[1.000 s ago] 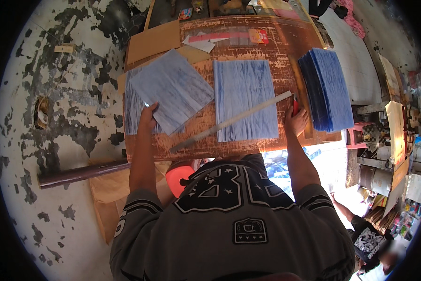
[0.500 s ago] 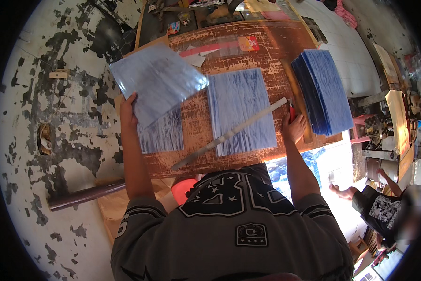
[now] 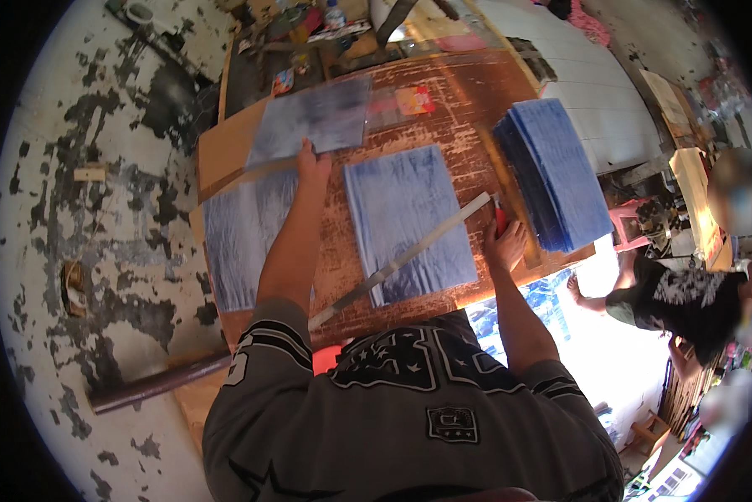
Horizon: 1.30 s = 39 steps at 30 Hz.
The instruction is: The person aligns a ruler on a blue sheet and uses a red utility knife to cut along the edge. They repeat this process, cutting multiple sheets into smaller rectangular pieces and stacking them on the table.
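Note:
My left hand (image 3: 313,165) pinches the near edge of a translucent blue-grey sheet (image 3: 309,121) over the far left of the worktable (image 3: 334,272). Nearer to me, a streaked blue sheet or stack (image 3: 246,238) lies partly under my left forearm. My right hand (image 3: 505,245) is closed round a red-handled cutter (image 3: 500,216), its metal tip pointing away from me. Beside it ends a long metal straightedge (image 3: 401,261), lying slantwise across the middle stack of blue sheets (image 3: 405,209). A taller stack of blue sheets (image 3: 556,171) stands to the right.
A wooden strip (image 3: 510,188) lies between the cutter and the tall stack. Brown cardboard (image 3: 225,159) is at the table's left; a red-and-yellow packet (image 3: 415,100) and clutter fill its far side. Two other people are at the right, one in a black shirt (image 3: 685,305).
My left hand has carried the sheet away from me and turned it, uncovering the blue sheets at the left. The right hand still holds the cutter. A second person has come into view at the right.

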Available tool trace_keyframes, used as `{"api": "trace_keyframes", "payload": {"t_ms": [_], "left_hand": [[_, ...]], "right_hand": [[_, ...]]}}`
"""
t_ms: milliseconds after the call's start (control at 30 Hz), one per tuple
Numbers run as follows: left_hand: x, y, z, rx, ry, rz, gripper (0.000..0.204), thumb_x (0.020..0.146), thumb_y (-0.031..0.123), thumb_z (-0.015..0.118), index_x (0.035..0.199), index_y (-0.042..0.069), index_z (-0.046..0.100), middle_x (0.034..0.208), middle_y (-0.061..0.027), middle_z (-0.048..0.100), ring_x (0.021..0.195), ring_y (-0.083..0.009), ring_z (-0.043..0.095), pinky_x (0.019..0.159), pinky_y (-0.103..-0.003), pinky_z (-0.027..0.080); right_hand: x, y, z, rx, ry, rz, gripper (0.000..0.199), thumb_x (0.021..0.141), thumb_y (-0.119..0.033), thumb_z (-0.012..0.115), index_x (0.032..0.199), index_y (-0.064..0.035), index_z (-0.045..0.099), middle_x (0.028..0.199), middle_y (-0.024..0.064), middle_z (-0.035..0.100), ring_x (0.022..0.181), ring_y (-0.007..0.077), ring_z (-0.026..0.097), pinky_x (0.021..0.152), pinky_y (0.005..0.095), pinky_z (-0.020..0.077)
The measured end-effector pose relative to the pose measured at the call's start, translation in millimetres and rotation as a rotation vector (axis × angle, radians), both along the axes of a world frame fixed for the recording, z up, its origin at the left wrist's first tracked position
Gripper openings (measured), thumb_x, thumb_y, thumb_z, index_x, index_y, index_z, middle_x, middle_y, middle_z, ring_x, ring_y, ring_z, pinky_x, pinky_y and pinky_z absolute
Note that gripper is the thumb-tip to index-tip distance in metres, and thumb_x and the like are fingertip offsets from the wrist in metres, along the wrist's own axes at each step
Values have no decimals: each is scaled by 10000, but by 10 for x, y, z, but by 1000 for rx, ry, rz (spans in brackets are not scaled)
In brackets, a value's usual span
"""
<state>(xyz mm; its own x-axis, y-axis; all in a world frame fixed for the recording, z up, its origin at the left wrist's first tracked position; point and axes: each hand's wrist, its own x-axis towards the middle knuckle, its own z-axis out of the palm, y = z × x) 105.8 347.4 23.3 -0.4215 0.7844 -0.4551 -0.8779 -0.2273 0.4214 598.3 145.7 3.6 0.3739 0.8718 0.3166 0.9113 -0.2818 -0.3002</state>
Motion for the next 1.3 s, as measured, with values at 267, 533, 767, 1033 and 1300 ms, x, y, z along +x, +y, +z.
{"api": "trace_keyframes", "payload": {"t_ms": [267,533,767,1033,1300], "left_hand": [[527,140,-18,-170,-85,-168,463,1199,248,508,1562,-39,491,1555,-188,583,1459,-349,549,1268,-484,497],[197,-314,420,98,209,-720,464,1190,268,541,1524,-55,542,1399,-196,701,1292,-321,696,1113,-416,613],[590,-1077,777,-153,896,-646,425,1161,374,613,1390,25,695,1220,-109,777,1078,-186,737,777,-307,581],[1410,-2581,288,39,2119,-675,313,1056,329,740,1183,46,696,1079,-135,685,977,-336,672,857,-467,545],[1892,-3043,115,-168,2265,-632,365,897,252,904,1060,54,643,1042,-146,607,1031,-381,608,897,-515,502]], "right_hand": [[-3,5,4,7,79,11,467,998,-434,681,1169,-4,609,1182,258,659,1168,453,625,1012,569,490],[-90,41,-34,31,72,44,502,1003,-459,679,1200,-1,616,1192,254,664,1189,459,620,1031,566,486],[-36,25,-71,7,73,25,497,997,-466,680,1182,-11,608,1194,246,665,1179,449,626,1014,561,490],[-64,28,-104,71,79,24,507,970,-456,709,1192,-9,618,1228,252,652,1198,455,622,1032,580,489],[5,24,-10,38,154,43,511,965,-454,721,1235,-32,622,1240,244,653,1216,456,622,1050,575,490]]}}
